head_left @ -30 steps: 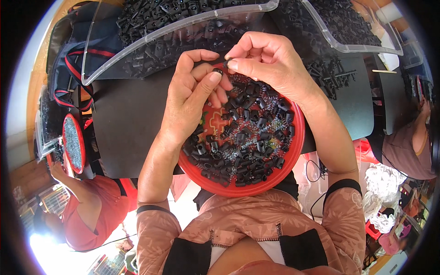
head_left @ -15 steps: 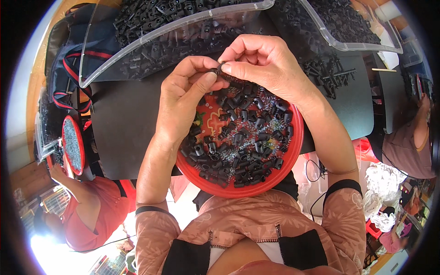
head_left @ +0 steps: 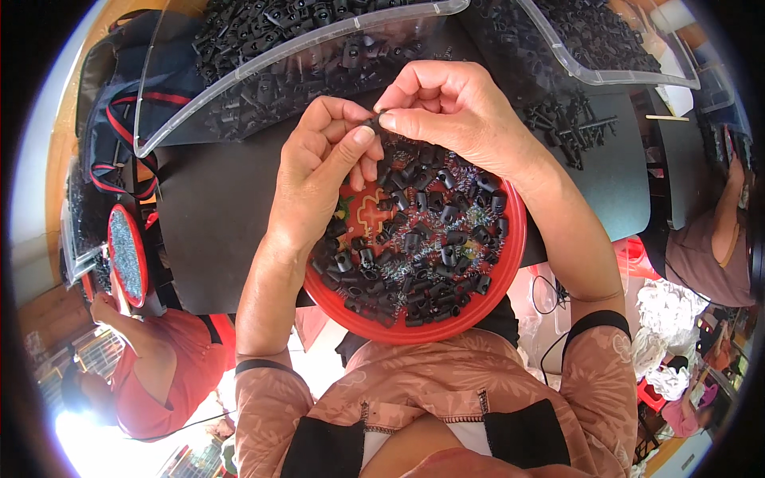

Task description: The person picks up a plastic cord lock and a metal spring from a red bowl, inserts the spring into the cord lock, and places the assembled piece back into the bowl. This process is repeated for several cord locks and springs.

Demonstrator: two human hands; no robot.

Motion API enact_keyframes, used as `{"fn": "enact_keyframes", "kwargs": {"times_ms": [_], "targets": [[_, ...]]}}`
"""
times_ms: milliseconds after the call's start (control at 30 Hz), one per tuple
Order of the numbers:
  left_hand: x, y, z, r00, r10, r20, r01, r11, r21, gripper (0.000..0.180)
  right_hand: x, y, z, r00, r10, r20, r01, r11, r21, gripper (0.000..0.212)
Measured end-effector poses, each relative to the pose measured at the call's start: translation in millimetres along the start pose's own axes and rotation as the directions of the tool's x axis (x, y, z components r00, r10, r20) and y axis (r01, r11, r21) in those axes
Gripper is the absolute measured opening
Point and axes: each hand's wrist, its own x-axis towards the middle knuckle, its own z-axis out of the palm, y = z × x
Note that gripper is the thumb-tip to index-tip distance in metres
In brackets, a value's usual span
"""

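My left hand (head_left: pixel 313 163) and my right hand (head_left: pixel 454 107) meet above the far rim of a red round tray (head_left: pixel 510 276). Thumb and forefinger of each are pinched on one small black plastic piece (head_left: pixel 375 124), mostly covered by the fingertips; it looks like a cord lock part. Beneath them the tray holds many black cord lock barrels (head_left: pixel 412 241), short tubes with a round side hole. Thin metal springs (head_left: pixel 398 272) lie tangled among these. A printed pattern shows on the tray's bare patch at the left.
Clear plastic bins (head_left: pixel 319 62) full of black parts stand at the far side of the dark table (head_left: pixel 211 231). A pile of black pieces (head_left: pixel 570 131) lies right of my right hand. At far left are a bag (head_left: pixel 107 99) and another red tray of springs (head_left: pixel 126 255). People sit on both sides.
Both hands stay pinched together over the tray. The left hand's lower fingers have dropped a little, and the right hand has shifted slightly left.
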Motion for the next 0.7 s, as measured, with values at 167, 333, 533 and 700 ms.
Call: {"fn": "enact_keyframes", "kwargs": {"times_ms": [167, 333, 533, 700], "targets": [[0.2, -3.4, 1.0, 0.998, 0.062, 0.001, -0.062, 0.998, 0.0, 0.013, -0.1, -2.3, 1.7, 1.0, 0.016, 0.008, -0.016, 1.0, -0.006, 0.012], [-1.4, -2.0, 2.6, 0.995, 0.097, -0.008, -0.096, 0.993, 0.068, 0.011, -1.2, -3.0, 2.1, 1.0, 0.014, -0.002, -0.014, 0.997, -0.08, 0.014], [-3.5, -1.9, 4.4, 0.989, 0.146, -0.023, -0.139, 0.972, 0.189, 0.01, -2.4, 1.3, 1.6, 1.0, -0.026, 0.014, 0.029, 0.979, -0.202, 0.017], [-4.5, -2.8, 6.4, 0.986, 0.164, -0.032, -0.153, 0.963, 0.224, 0.009, -2.3, -7.5, -0.7, 0.999, 0.027, 0.047, -0.017, 0.978, -0.209, 0.018]]}}
